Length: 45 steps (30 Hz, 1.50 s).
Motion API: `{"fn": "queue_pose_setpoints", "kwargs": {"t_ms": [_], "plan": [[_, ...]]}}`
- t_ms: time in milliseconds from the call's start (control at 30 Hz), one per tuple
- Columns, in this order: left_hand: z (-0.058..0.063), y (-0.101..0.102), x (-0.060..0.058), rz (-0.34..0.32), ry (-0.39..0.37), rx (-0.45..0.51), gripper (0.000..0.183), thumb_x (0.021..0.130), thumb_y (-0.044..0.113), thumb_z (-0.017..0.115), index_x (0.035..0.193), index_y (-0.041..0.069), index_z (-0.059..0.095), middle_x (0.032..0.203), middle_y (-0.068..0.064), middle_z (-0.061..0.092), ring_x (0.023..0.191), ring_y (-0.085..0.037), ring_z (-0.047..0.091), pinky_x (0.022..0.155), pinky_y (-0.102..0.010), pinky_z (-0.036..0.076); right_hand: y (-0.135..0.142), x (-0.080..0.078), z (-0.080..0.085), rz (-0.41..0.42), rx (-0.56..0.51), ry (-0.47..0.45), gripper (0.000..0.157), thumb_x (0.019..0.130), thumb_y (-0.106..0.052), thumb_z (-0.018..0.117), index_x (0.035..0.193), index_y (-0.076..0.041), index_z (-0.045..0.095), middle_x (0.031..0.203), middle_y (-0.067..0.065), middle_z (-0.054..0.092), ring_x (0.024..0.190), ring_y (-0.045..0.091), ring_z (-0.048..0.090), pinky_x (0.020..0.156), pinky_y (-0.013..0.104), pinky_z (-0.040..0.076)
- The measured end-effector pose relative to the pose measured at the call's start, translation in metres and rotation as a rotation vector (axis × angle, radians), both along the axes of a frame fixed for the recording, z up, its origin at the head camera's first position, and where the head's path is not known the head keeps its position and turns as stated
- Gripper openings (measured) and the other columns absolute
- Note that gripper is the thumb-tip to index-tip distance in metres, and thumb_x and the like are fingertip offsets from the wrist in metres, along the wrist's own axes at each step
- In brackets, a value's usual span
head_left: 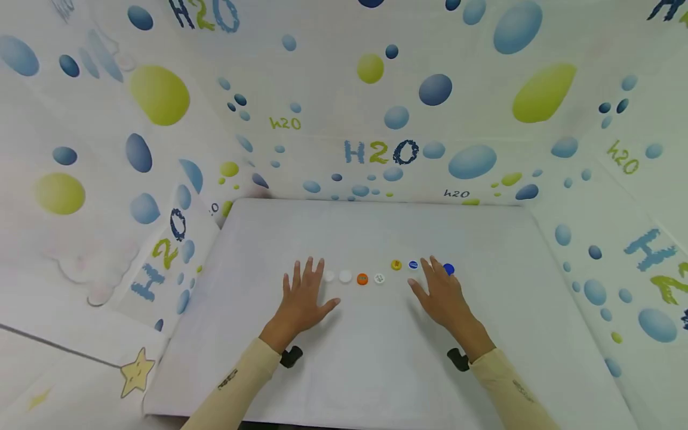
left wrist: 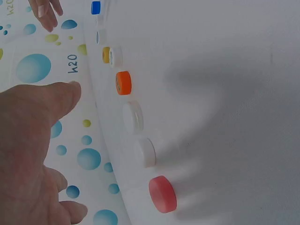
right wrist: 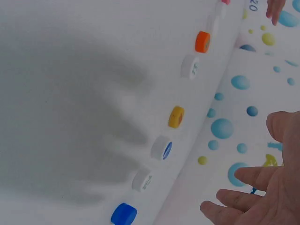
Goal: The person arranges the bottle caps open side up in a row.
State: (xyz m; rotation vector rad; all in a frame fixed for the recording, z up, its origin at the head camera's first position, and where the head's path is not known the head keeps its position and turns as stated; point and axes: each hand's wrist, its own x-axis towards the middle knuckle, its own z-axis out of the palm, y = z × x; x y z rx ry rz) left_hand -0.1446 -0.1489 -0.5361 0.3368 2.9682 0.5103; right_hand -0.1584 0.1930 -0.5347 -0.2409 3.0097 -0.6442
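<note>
Bottle caps lie in a line across the white table. From the left in the head view come two white caps (head_left: 345, 276), an orange cap (head_left: 362, 279), a white cap (head_left: 379, 279), a yellow cap (head_left: 396, 264), a white cap with a blue top (head_left: 413, 264) and a blue cap (head_left: 448, 269). My left hand (head_left: 303, 298), fingers spread and holding nothing, hovers by the left end; it hides a red cap (left wrist: 162, 194) from the head view. Over the right end is my right hand (head_left: 443, 298), straight-fingered, nothing in it, covering much of another white cap (right wrist: 142, 180).
The white tabletop (head_left: 376, 358) ends at a back wall (head_left: 322, 71) of patterned cloth with blue and green dots. Similar cloth hangs at both sides. A dark wrist-camera mount (head_left: 291, 356) sits at the left wrist, another mount (head_left: 458, 359) at the right.
</note>
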Motion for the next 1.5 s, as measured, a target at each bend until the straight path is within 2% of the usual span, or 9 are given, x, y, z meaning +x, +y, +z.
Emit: {"fn": "queue_pose_setpoints", "kwargs": {"t_ms": [133, 433, 700, 933, 1067, 1333, 1500], "plan": [[0.000, -0.004, -0.001, 0.001, -0.011, 0.019, 0.099, 0.099, 0.054, 0.067, 0.170, 0.008, 0.014, 0.175, -0.022, 0.013, 0.161, -0.049, 0.009, 0.124, -0.072, 0.014, -0.014, -0.006, -0.001, 0.018, -0.013, 0.006, 0.071, 0.109, -0.044, 0.053, 0.162, 0.000, 0.034, 0.168, 0.028, 0.030, 0.155, 0.046, 0.031, 0.119, 0.072, 0.027], [-0.009, -0.022, -0.010, 0.015, 0.010, -0.007, 0.094, 0.100, 0.045, 0.069, 0.166, 0.000, 0.020, 0.172, -0.028, 0.020, 0.158, -0.051, 0.019, 0.123, -0.069, 0.022, -0.049, -0.022, -0.002, 0.061, -0.034, -0.005, 0.071, 0.109, -0.046, 0.054, 0.162, -0.003, 0.036, 0.168, 0.023, 0.034, 0.155, 0.043, 0.035, 0.120, 0.066, 0.031], [-0.008, -0.038, -0.016, 0.037, 0.055, 0.026, 0.084, 0.102, 0.033, 0.070, 0.163, -0.005, 0.027, 0.164, -0.030, 0.036, 0.152, -0.051, 0.033, 0.122, -0.065, 0.029, -0.078, -0.036, -0.004, 0.089, -0.058, -0.025, 0.069, 0.109, -0.045, 0.055, 0.161, -0.004, 0.037, 0.166, 0.021, 0.039, 0.154, 0.039, 0.037, 0.122, 0.057, 0.034], [-0.011, -0.046, -0.019, 0.055, 0.107, 0.056, 0.076, 0.097, 0.025, 0.075, 0.156, -0.009, 0.039, 0.158, -0.033, 0.043, 0.147, -0.051, 0.041, 0.118, -0.062, 0.036, -0.102, -0.043, -0.007, 0.129, -0.101, -0.033, 0.067, 0.109, -0.045, 0.055, 0.160, -0.004, 0.039, 0.165, 0.019, 0.042, 0.153, 0.038, 0.039, 0.122, 0.058, 0.035], [-0.014, -0.050, -0.020, 0.062, 0.108, 0.057, 0.073, 0.097, 0.025, 0.075, 0.154, -0.009, 0.042, 0.157, -0.032, 0.044, 0.147, -0.048, 0.043, 0.118, -0.061, 0.038, -0.113, -0.045, -0.009, 0.137, -0.129, -0.032, 0.066, 0.109, -0.044, 0.054, 0.160, -0.004, 0.040, 0.164, 0.019, 0.042, 0.153, 0.038, 0.040, 0.122, 0.059, 0.034], [-0.018, -0.053, -0.022, 0.083, 0.069, 0.072, 0.070, 0.100, 0.025, 0.073, 0.155, -0.007, 0.043, 0.159, -0.028, 0.045, 0.148, -0.043, 0.043, 0.119, -0.058, 0.038, -0.142, -0.053, -0.017, 0.162, -0.101, -0.011, 0.063, 0.108, -0.042, 0.058, 0.158, -0.006, 0.044, 0.162, 0.018, 0.044, 0.150, 0.036, 0.043, 0.120, 0.059, 0.038], [-0.022, -0.052, -0.025, 0.064, 0.119, 0.055, 0.065, 0.099, 0.022, 0.074, 0.150, -0.009, 0.048, 0.153, -0.030, 0.051, 0.145, -0.043, 0.048, 0.117, -0.058, 0.041, -0.159, -0.057, -0.018, 0.191, -0.061, 0.006, 0.061, 0.108, -0.042, 0.059, 0.157, -0.008, 0.047, 0.161, 0.016, 0.046, 0.150, 0.033, 0.044, 0.119, 0.058, 0.039]]}}
